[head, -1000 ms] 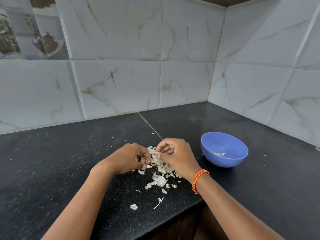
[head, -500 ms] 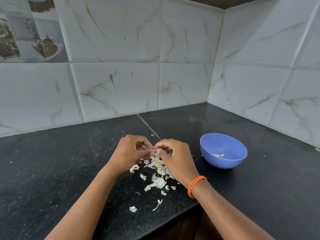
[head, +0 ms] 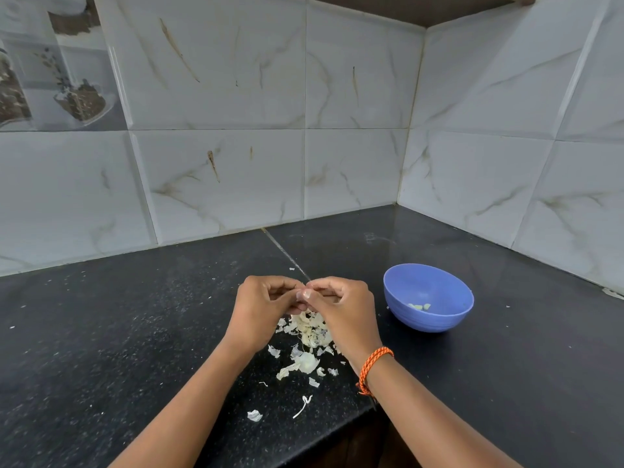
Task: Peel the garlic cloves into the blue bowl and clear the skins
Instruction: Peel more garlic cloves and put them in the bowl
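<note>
Head view: left hand (head: 266, 304) and right hand (head: 341, 304) meet above the skins (head: 309, 332), fingertips pinched on a clove (head: 306, 294), barely visible. Small, firm, likely slippery; best gripped at its ends. Bowl (head: 439, 319) holds a few peeled cloves (head: 419, 306).

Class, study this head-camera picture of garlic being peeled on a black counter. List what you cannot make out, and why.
1. Head view: whatever the left hand and right hand pinch between them is hidden by curled fingers.
2. The pale pieces in the round blue plastic bowl are too small to count.
3. The heap of white papery garlic skins is partly covered by both hands.
</note>
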`<action>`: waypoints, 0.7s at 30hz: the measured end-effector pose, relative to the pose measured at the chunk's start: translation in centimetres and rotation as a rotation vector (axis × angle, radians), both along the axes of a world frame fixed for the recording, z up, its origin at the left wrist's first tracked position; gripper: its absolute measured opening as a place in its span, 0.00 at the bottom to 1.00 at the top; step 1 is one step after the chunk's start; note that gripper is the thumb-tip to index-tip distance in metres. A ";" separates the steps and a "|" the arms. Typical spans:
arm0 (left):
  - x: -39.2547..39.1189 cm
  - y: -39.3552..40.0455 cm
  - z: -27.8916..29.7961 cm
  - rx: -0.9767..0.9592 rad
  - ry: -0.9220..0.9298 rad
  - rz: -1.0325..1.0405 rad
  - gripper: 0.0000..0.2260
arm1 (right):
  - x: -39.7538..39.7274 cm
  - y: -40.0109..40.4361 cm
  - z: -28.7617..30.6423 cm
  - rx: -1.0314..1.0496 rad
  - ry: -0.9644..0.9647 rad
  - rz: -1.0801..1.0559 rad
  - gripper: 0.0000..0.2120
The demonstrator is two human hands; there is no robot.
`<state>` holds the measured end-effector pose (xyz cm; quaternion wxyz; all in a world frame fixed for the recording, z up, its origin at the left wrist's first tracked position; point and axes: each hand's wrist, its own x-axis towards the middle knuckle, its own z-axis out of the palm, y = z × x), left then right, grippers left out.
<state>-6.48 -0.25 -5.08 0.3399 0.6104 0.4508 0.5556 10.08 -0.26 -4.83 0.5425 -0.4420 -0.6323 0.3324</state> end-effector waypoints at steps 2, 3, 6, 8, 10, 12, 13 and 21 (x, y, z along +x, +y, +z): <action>0.1 0.1 -0.1 -0.006 0.003 -0.022 0.06 | 0.0 0.1 -0.3 0.019 -0.036 -0.031 0.05; 0.1 0.1 -0.1 -0.017 0.001 -0.043 0.07 | 0.2 0.2 -0.4 0.029 -0.046 -0.045 0.05; 0.0 0.1 0.0 -0.066 -0.038 -0.106 0.09 | 0.9 0.5 -0.5 0.041 -0.029 -0.042 0.07; -0.2 -0.1 0.1 -0.077 -0.037 -0.102 0.10 | 1.4 0.5 -0.3 0.051 -0.006 -0.034 0.08; -0.3 -0.3 0.2 -0.086 -0.006 -0.099 0.10 | 1.8 0.6 0.1 0.083 -0.037 -0.064 0.09; -0.3 -0.3 0.0 -0.087 0.033 -0.087 0.10 | 2.4 0.7 0.5 0.115 -0.108 -0.096 0.12; -0.4 -0.3 0.0 -0.071 0.070 -0.061 0.10 | 2.8 0.7 0.7 0.129 -0.146 -0.108 0.12; -0.3 0.1 -0.5 0.068 0.539 0.172 0.08 | 5.5 -0.1 0.5 0.170 -0.651 -0.080 0.05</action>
